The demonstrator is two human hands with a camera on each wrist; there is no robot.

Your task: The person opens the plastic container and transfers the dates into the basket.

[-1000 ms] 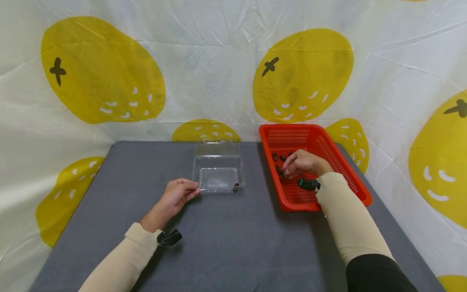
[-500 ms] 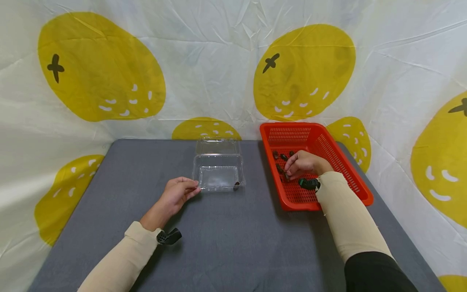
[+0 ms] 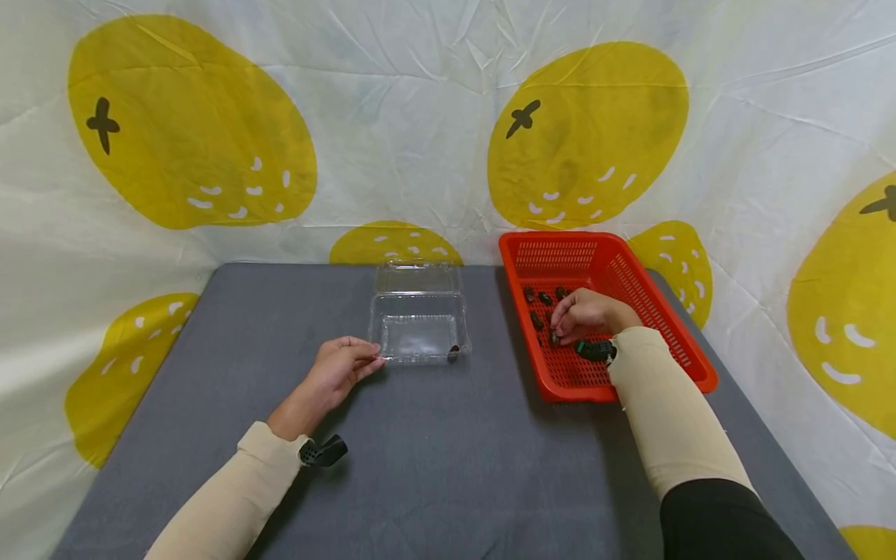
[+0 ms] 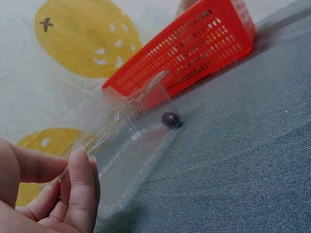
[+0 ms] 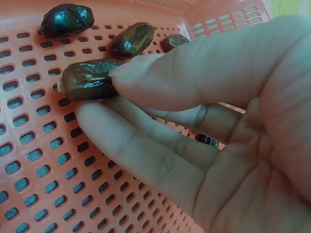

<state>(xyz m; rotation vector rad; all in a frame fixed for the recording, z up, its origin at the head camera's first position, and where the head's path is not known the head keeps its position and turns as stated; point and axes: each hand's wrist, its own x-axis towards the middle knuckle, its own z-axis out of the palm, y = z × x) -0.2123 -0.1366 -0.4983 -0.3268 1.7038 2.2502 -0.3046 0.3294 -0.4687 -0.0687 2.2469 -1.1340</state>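
A clear plastic clamshell box (image 3: 413,336) stands with its lid raised at the back, and one dark date (image 3: 453,353) lies in its near right corner. My left hand (image 3: 341,369) pinches the box's near left rim between thumb and fingers. Inside the red basket (image 3: 581,393) is my right hand (image 3: 586,313). Its thumb and fingers pinch a glossy brown date (image 5: 90,81), seen close in the right wrist view. Other dates lie on the basket floor, among them a dark one (image 5: 67,21), a brown one (image 5: 132,40) and a smaller-looking one (image 5: 174,42).
Both things stand on a grey cloth-covered table (image 3: 427,474), the basket to the right of the box with a gap between. Behind the table hangs a white curtain (image 3: 399,140) printed with yellow fruit shapes. The basket's perforated walls rise around my right hand.
My right hand has shifted slightly to the right in the basket with the date at its fingertips. The left hand keeps its pinch on the box rim. The head view has tilted slightly.
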